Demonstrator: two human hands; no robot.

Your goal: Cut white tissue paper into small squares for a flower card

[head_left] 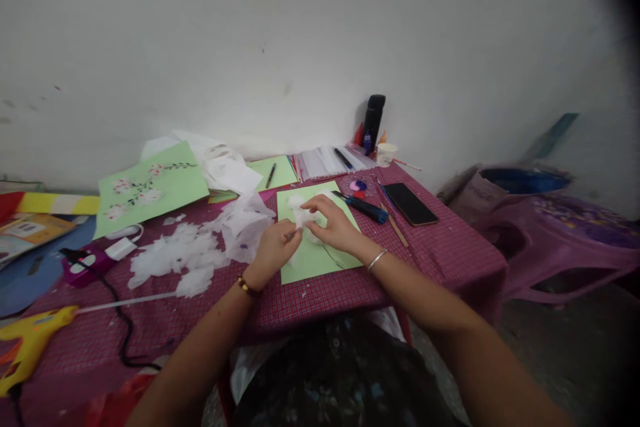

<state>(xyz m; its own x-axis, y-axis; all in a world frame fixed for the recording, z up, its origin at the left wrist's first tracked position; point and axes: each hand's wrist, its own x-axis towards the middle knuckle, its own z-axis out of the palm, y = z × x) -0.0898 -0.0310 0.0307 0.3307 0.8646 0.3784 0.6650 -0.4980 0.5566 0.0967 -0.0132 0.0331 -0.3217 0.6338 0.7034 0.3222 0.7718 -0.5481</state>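
Both hands meet over a light green sheet of paper (300,270) on the table. My left hand (276,245) is closed, its thumb and finger pinching the lower edge of a white cotton-like tuft (301,215). From the right, my right hand (333,221) curves over the same tuft with thumb and fingers against it. Other white pieces lie on the sheet near the fingers, partly hidden by them. Thin dark lines (333,257) show on the paper below my right hand. A larger heap of white fluff (175,250) lies left of my left hand.
A yellow glue gun (37,340) with a black cable lies at left, near a purple power strip (85,267). A green card with painted blossoms (153,187) stands behind. Right of the sheet are a blue-black marker (367,207), a wooden stick and a phone (411,203).
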